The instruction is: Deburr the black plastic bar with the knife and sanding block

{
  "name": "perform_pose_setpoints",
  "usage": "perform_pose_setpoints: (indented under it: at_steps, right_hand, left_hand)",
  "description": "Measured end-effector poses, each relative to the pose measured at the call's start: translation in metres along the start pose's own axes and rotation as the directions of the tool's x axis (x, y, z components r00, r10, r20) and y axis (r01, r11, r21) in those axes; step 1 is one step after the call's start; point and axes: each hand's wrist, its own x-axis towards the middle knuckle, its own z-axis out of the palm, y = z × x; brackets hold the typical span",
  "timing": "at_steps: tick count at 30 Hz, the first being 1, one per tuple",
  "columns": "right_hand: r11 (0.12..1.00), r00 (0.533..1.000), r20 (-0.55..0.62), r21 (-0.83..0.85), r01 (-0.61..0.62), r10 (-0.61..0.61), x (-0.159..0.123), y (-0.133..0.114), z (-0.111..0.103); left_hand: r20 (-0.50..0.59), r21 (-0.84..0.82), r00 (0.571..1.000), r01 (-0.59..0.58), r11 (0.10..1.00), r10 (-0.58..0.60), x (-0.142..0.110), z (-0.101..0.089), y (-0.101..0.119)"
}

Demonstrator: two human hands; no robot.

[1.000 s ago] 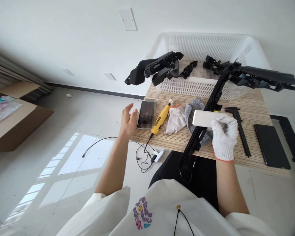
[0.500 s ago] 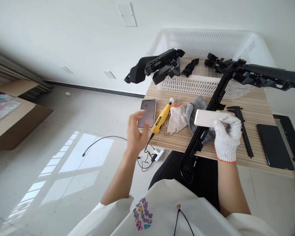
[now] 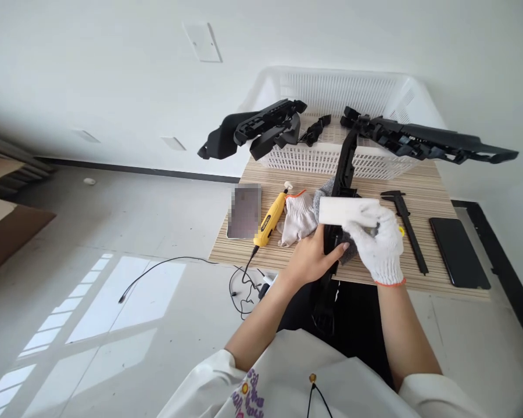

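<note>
My bare left hand (image 3: pixel 309 258) is wrapped round a long black plastic trim piece (image 3: pixel 346 162), thumb across its near side. The piece runs from the basket over the table edge toward my lap. In a white knit glove with an orange cuff, my right hand (image 3: pixel 379 244) grips a plain white rectangular block (image 3: pixel 340 211). The block lies across the black piece, just above my left fingers; whether they touch is unclear. Beneath sits a grey cloth (image 3: pixel 325 191), partly covered. Left of it are an off-white glove (image 3: pixel 298 219) and a yellow rotary tool (image 3: pixel 271 220) with a pale tip.
A white plastic basket (image 3: pixel 331 159) at the back holds black plastic parts (image 3: pixel 265 125) that jut over its rim. On the table (image 3: pixel 226 249) lie a phone (image 3: pixel 244 212) at left, a black caliper (image 3: pixel 409 232) and a dark phone (image 3: pixel 459 252) at right. Cables (image 3: pixel 157 264) trail on the floor.
My left hand has moved right, from near the left phone onto the black trim piece, and closed round it. The right hand still holds the white block. The view has shifted.
</note>
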Motion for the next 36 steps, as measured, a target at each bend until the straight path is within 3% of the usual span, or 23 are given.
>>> perform_pose_setpoints:
  at_steps: [2,5,7,9,10,14,17,21,25,29,33,36]
  right_hand:
    - [0.999,0.999,-0.032,0.023,-0.022,0.023,0.001,-0.004,0.005]
    - [0.996,0.997,0.066,0.077,-0.038,0.033,0.007,-0.011,0.008]
    - [0.991,0.998,-0.042,0.127,-0.05,0.056,0.018,-0.015,0.005]
    - [0.971,0.962,-0.246,0.231,-0.063,0.121,0.033,-0.02,0.002]
    - [0.952,0.949,-0.275,0.296,-0.07,0.156,0.042,-0.021,0.0]
    - [0.924,0.982,-0.05,0.352,-0.153,0.182,0.061,-0.023,0.001]
    - [0.913,0.959,-0.174,0.382,-0.142,0.222,0.057,-0.023,0.002]
    - [0.944,0.988,-0.036,0.302,-0.133,0.15,0.046,-0.023,-0.001]
    - [0.958,0.942,-0.29,0.271,-0.088,0.168,0.042,-0.016,-0.005]
    - [0.99,0.995,-0.082,0.139,-0.039,0.051,0.041,-0.013,-0.008]
    - [0.973,0.936,-0.339,0.231,-0.014,0.095,0.04,-0.015,-0.009]
    - [0.983,0.984,-0.148,0.164,-0.077,0.102,0.038,-0.014,-0.011]
  left_hand:
    - [0.003,0.004,1.0,0.02,1.0,-0.02,-0.001,0.0,-0.001]
    - [-0.012,0.017,0.999,0.034,0.999,-0.034,-0.002,0.002,-0.001]
    - [-0.025,-0.001,0.999,0.035,0.999,-0.035,-0.002,0.003,-0.002]
    - [-0.028,-0.035,0.999,0.025,0.999,-0.026,-0.003,0.002,-0.003]
    - [-0.028,-0.048,0.999,0.021,0.999,-0.023,-0.003,0.002,-0.003]
    - [-0.033,-0.081,0.999,0.011,0.997,-0.014,-0.004,0.0,-0.002]
    - [-0.034,-0.062,0.999,0.017,0.998,-0.019,-0.005,0.001,-0.002]
    - [-0.027,-0.025,0.999,0.033,0.999,-0.033,-0.005,0.002,-0.002]
    - [-0.04,-0.063,0.999,-0.003,0.998,0.0,-0.005,0.002,-0.003]
    - [-0.011,-0.106,1.0,-0.006,0.994,0.005,-0.004,0.0,-0.002]
    - [0.02,-0.149,1.0,-0.007,0.989,0.01,-0.004,-0.001,-0.001]
    - [0.017,-0.209,0.999,-0.045,0.977,0.05,-0.004,0.0,-0.002]
